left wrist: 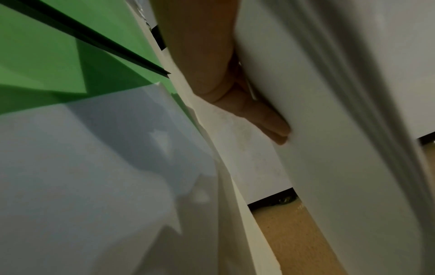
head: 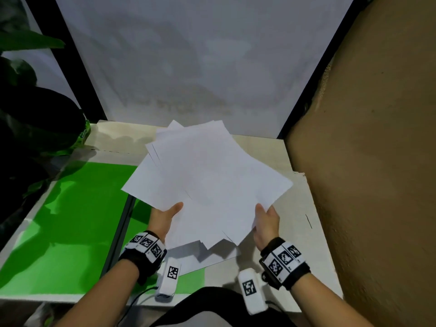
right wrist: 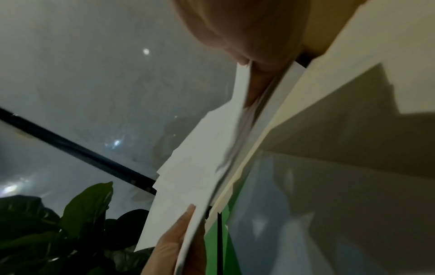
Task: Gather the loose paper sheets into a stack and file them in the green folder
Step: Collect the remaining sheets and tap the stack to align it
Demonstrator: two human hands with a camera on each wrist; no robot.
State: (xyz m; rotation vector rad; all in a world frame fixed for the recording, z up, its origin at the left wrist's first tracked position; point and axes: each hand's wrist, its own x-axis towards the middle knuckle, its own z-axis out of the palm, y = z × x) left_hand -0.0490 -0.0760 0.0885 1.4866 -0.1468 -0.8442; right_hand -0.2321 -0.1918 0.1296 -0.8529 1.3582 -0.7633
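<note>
Both hands are up with the fanned bundle of loose white paper sheets (head: 207, 182), lifted clear of the pale wooden tabletop (head: 299, 223), so this looks like the gathering step, with squaring still to do: corners stick out at several angles. The left hand (head: 164, 219) grips the near-left edge, thumb on top and fingers (left wrist: 270, 121) flat beneath; the right hand (head: 266, 223) pinches the near-right edge, thumb over the top sheet. So the bundle stretches away from both grips toward the far side. One more white sheet (head: 212, 258) lies flat below, near edge, partly over the open bright green flat folder (head: 66, 227) on the left. Next, I'd judge, tap the edges true, collect that last sheet, then swing left to the folder
</note>
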